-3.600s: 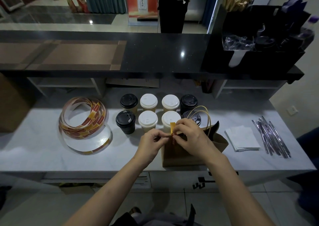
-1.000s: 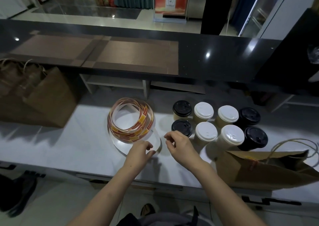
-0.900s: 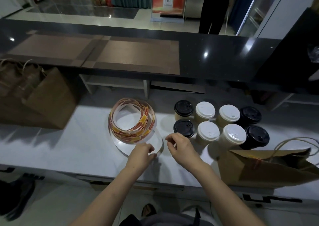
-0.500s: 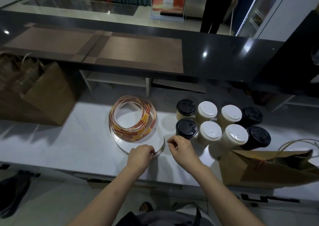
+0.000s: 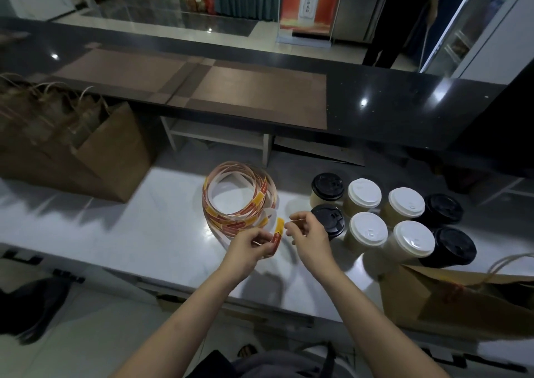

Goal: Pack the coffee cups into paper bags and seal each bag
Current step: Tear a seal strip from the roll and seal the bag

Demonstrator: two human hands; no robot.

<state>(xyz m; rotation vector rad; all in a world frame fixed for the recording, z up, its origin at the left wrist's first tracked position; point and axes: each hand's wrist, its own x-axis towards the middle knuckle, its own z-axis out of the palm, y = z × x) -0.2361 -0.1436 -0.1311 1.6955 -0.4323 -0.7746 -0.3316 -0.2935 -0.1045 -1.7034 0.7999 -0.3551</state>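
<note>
Several lidded coffee cups (image 5: 367, 230), some with white lids and some with black, stand in two rows on the white worktop (image 5: 144, 233). A loose roll of yellow-red seal stickers (image 5: 239, 201) lies to their left. My left hand (image 5: 254, 244) pinches the roll's free end, where one sticker (image 5: 276, 233) stands up. Just right of it, my right hand (image 5: 309, 236) has thumb and forefinger pinched on a thin piece at the sticker's edge. A brown paper bag (image 5: 462, 299) with a twine handle sits at the lower right, its top folded over.
A stack of brown paper bags (image 5: 95, 152) stands at the left of the worktop. A raised black counter (image 5: 375, 112) with brown mats runs behind. A person in dark clothes (image 5: 390, 31) stands beyond it.
Both hands have risen from the worktop beside the roll. My left hand has lifted the strip's end with a sticker, and my right hand has closed in on it.
</note>
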